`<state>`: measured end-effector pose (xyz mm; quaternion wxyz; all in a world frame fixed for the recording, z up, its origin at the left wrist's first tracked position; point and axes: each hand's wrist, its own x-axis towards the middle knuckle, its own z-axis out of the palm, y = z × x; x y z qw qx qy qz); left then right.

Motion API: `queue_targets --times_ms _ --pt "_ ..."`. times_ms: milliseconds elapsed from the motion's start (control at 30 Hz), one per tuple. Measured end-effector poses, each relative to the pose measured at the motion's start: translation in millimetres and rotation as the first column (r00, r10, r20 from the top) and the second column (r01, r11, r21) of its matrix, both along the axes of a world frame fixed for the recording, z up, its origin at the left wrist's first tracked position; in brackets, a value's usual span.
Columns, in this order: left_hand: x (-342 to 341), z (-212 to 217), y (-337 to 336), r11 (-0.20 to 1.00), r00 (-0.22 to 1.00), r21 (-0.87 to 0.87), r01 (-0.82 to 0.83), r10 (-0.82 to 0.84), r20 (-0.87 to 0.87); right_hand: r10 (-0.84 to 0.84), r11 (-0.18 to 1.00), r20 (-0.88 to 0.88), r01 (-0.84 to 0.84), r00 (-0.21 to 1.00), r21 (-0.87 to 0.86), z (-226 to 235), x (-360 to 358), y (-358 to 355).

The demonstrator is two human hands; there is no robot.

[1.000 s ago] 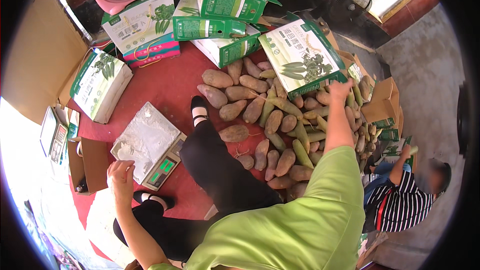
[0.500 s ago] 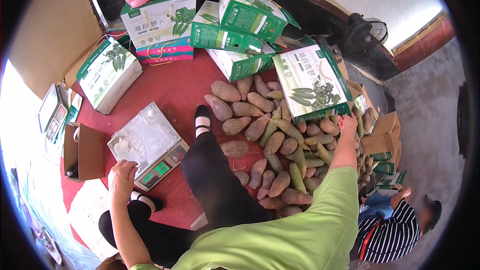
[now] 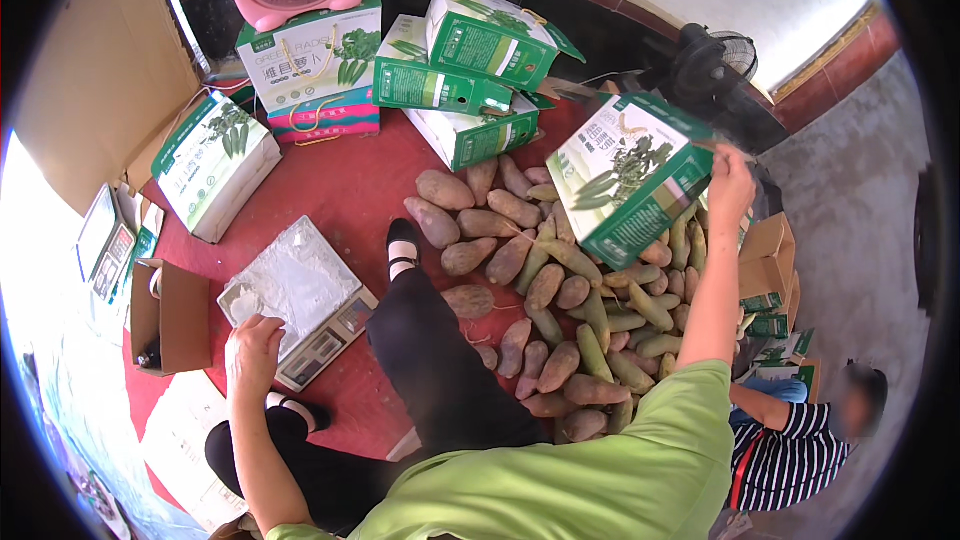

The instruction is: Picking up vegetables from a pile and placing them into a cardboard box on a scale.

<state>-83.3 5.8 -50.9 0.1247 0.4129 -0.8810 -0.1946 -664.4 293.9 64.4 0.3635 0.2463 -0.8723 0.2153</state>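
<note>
Green-and-white carton: right of the scale and beyond it, tilted, printed face up.
Long axis: on my feed it seems to slant, flap end away from the scale, other end toward it.
Print: I see dark lettering, green radishes and leaves; paler small text on green.
Right hand: pinching the carton's flap-end edge.
Left hand: by the scale's near left corner, fingers bunched together.
</note>
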Motion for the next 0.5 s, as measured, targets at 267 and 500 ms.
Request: queue_targets --times_ms 267,500 --pt "2.8 1.9 -4.1 1.0 1.0 -0.005 0.0 0.0 -0.006 0.257 0.966 0.02 -0.256 0.966 -0.037 107.4 57.8 -63.7" --pt "1.6 11.7 -10.9 0.999 0.997 -0.037 -0.038 0.036 -0.072 0.584 0.811 0.295 -0.536 0.756 -0.234 111.7 123.3 -142.3"
